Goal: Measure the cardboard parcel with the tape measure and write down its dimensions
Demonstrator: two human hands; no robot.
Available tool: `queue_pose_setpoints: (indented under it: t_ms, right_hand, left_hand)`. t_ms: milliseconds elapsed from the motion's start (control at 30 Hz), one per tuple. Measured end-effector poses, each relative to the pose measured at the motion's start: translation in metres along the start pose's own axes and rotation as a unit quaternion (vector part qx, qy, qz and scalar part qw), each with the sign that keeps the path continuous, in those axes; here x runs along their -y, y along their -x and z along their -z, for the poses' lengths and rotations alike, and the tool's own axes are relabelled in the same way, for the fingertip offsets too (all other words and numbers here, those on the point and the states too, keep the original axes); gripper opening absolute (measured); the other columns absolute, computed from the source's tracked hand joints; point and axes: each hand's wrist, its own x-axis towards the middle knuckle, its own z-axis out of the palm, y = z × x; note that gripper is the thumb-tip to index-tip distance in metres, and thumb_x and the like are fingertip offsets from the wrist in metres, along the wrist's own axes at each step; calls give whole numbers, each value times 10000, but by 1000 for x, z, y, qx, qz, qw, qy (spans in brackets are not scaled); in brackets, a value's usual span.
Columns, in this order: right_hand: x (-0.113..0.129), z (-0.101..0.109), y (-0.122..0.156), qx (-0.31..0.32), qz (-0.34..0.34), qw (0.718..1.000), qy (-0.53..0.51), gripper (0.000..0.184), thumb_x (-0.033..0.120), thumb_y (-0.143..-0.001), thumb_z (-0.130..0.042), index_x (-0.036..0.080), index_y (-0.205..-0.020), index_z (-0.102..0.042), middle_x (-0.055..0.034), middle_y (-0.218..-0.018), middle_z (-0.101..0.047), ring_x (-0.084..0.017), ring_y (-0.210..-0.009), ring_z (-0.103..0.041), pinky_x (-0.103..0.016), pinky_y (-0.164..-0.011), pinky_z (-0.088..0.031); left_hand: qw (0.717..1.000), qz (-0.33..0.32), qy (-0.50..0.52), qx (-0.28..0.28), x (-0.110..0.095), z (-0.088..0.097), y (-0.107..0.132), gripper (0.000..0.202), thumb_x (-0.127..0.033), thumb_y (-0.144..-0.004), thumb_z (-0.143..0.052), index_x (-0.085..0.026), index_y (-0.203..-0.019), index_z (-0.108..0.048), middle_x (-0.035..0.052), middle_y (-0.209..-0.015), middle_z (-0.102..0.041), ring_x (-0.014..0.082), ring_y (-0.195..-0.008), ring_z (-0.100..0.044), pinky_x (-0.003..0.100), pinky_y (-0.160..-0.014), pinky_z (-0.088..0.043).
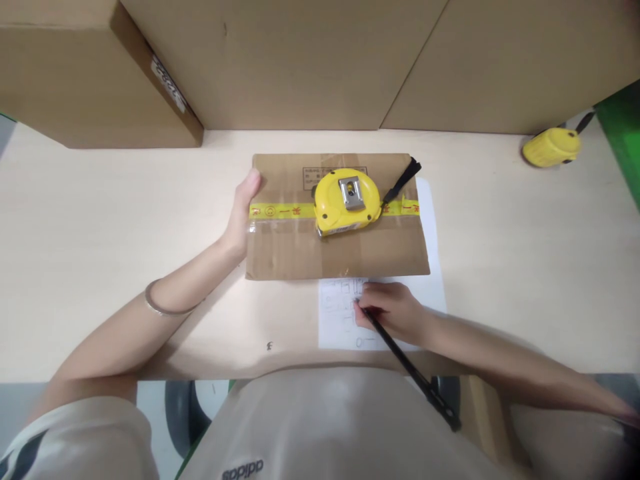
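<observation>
A flat cardboard box (pixel 300 250) sealed with yellow printed tape lies in the middle of the pale desk (pixel 100 220). On top of it rests a yellow tape measure (pixel 347 200) with a metal clip and a black wrist strap. My left hand (pixel 243 213) presses against the box's left edge, thumb on top. My right hand (pixel 395 310) is closed round a black pen (pixel 405 363), its tip on a white sheet of paper (pixel 340 320) with handwritten marks, just below the box.
Large cardboard boxes (pixel 300 60) stand along the back of the desk, one with a white label at the left (pixel 100 80). A second yellow tape measure (pixel 550 147) lies at the back right beside a green edge.
</observation>
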Motion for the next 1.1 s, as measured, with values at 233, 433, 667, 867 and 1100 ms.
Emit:
queue_pose_setpoints:
  t_ms: [233,433,667,867,1100]
  right_hand:
    - [0,0,0,5,3,1000,0,276,91,-833,-566,192,-615,-432,54,-578,-377,-65,-514,-331,-193,-485,-284]
    - [-1,0,0,7,1,1000,3,253,104,-843,-567,192,-637,-449,52,-581,-418,-63,-517,-352,-185,-492,-293]
    - [0,-1,0,5,1,1000,8,257,90,-831,-570,193,-634,-440,57,-579,-414,-63,-518,-348,-181,-499,-307]
    - [-1,-1,0,21,-5,1000,7,259,97,-829,-577,194,-638,-432,60,-586,-421,-60,-520,-362,-182,-504,-313]
    - [-2,-1,0,22,-2,1000,9,263,108,-838,-571,195,-639,-423,58,-588,-415,-65,-527,-353,-185,-502,-306]
  left_hand:
    - [1000,-5,-12,-1,0,1,0,501,-531,-971,-422,-135,-1213,-612,94,-1286,-694,353,-1419,-495,507,-1190,-421]
    - [1000,5,-7,19,0,0,1,546,-549,-995,-371,-114,-1233,-597,106,-1326,-669,360,-1443,-460,527,-1207,-395]
    - [1000,7,-16,19,-3,-2,2,569,-554,-1007,-327,-110,-1255,-582,109,-1326,-667,358,-1442,-460,540,-1221,-371]
    - [1000,-6,10,14,4,2,-1,585,-571,-1002,-332,-110,-1231,-608,122,-1306,-682,358,-1430,-478,550,-1213,-380]
    - [1000,13,7,12,0,-2,2,576,-590,-983,-381,-124,-1196,-643,115,-1241,-719,363,-1417,-498,538,-1201,-405]
